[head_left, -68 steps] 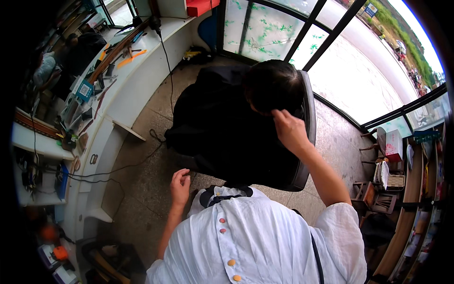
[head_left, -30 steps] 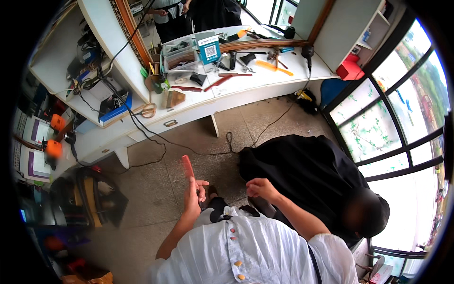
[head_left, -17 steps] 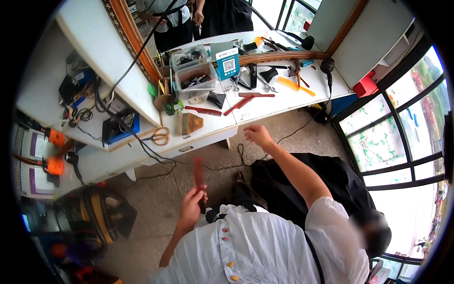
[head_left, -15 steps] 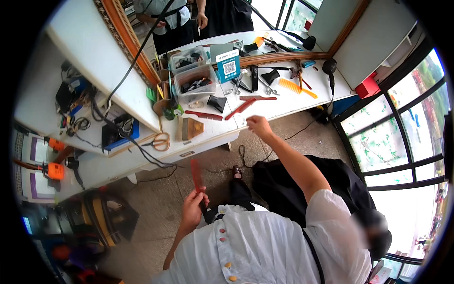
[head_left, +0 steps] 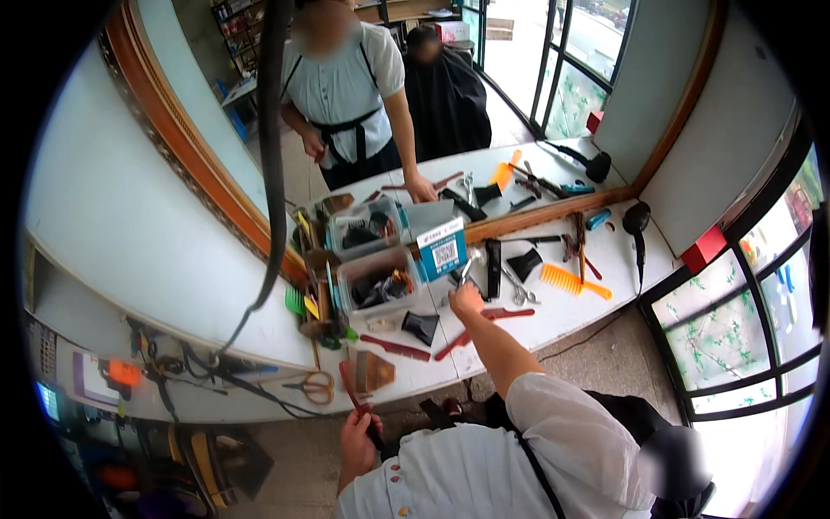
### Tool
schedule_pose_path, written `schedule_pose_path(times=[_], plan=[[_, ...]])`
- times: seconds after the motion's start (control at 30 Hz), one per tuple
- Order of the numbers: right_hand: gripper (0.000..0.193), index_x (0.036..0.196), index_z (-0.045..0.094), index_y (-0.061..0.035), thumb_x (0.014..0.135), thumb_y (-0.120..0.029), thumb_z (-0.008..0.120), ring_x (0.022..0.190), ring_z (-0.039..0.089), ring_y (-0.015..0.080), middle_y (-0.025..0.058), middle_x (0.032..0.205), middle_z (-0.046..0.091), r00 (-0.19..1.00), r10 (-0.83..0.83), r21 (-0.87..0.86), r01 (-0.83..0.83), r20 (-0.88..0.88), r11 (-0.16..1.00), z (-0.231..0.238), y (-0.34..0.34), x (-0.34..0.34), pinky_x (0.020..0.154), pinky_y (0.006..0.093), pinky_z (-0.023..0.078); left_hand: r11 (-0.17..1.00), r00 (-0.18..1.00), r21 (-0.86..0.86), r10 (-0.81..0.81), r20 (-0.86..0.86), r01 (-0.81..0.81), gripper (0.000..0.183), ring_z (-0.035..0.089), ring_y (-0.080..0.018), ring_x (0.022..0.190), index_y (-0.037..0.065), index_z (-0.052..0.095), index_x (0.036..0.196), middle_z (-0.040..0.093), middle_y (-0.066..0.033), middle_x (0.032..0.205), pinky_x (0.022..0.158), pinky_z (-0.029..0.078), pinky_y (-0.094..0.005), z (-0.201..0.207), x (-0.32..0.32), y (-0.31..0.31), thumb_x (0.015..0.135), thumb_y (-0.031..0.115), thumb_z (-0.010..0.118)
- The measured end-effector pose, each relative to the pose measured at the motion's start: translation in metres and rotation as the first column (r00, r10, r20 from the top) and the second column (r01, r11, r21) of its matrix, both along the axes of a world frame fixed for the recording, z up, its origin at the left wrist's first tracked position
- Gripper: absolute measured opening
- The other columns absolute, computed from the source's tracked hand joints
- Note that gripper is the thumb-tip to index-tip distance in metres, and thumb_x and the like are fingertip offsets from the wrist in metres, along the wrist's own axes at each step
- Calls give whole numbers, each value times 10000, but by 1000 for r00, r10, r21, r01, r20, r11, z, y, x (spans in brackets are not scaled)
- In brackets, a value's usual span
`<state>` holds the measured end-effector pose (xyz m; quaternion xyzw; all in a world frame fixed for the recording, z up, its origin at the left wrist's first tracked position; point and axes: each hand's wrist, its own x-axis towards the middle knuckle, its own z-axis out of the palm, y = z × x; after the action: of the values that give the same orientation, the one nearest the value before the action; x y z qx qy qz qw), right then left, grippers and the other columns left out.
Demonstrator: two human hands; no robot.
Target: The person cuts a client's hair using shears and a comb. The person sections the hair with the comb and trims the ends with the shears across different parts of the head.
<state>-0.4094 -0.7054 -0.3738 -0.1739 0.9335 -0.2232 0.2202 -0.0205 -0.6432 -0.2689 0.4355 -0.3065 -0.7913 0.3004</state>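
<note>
My left hand (head_left: 357,441) is closed around the dark handle of a red comb (head_left: 349,382), which points up in front of the counter's edge. My right hand (head_left: 467,300) has its fingers down at the counter, right at a pair of silver scissors (head_left: 468,266). Its fingertips are hidden, so whether it grips them is unclear. Just beyond lies a black hair clipper (head_left: 493,266). Another pair of silver scissors (head_left: 520,290) is on its right. Below it are more red combs, one (head_left: 508,313) by my wrist and one (head_left: 396,349) further left.
A clear plastic bin (head_left: 379,285) of black attachments stands behind a code sign (head_left: 443,251). An orange comb (head_left: 575,282) and a hair dryer (head_left: 637,227) lie right. Orange-handled scissors (head_left: 316,387) and a brown block (head_left: 373,372) are left. A black cable (head_left: 275,164) hangs in front. A caped person (head_left: 674,463) sits to my right.
My right hand has reached forward over the counter to the silver scissors. My left hand still holds the red comb. The view has tilted up, showing more of the mirror.
</note>
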Motion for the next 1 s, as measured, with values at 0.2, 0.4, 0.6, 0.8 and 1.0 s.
schedule_pose_path(times=[0.2,0.4,0.6,0.8,1.0], plan=[[355,1002,612,-7,746,-253,629,981,630,348,194,1014,644,988,-114,-92,124,105,988,12,-12,6,842,422,509,997,996,30,-63,-58,64,235,555,-163,758,13,543,1157,592,-64,854,696,472,-282,2,-16,-24,934,68,494],[194,864,485,-34,754,-99,632,599,656,269,155,801,634,909,-157,-467,339,386,817,0,18,-1,522,363,535,962,958,20,-270,-99,273,253,571,-154,783,19,542,1172,587,-70,894,701,478,-276,-1,-28,-48,928,49,482],[179,875,416,-42,843,-45,593,532,621,184,122,712,617,813,-5,-699,504,583,507,41,74,57,420,292,498,865,862,-64,-502,-76,498,311,585,-160,674,82,416,1288,587,-72,809,629,501,-286,5,-20,-62,984,145,440],[171,929,444,1,837,-60,574,506,569,150,106,680,597,856,-336,-698,516,394,496,44,214,170,414,262,409,555,564,-107,-820,97,825,247,553,-109,609,78,469,1202,577,-47,776,561,461,-238,-17,-12,-60,992,204,441],[190,1062,502,-41,886,-83,558,555,590,119,79,779,642,515,-317,-446,854,797,266,81,354,311,450,220,391,218,219,-24,-975,41,976,238,578,-113,633,76,484,1187,587,-52,798,582,472,-245,-19,-31,0,992,200,428]])
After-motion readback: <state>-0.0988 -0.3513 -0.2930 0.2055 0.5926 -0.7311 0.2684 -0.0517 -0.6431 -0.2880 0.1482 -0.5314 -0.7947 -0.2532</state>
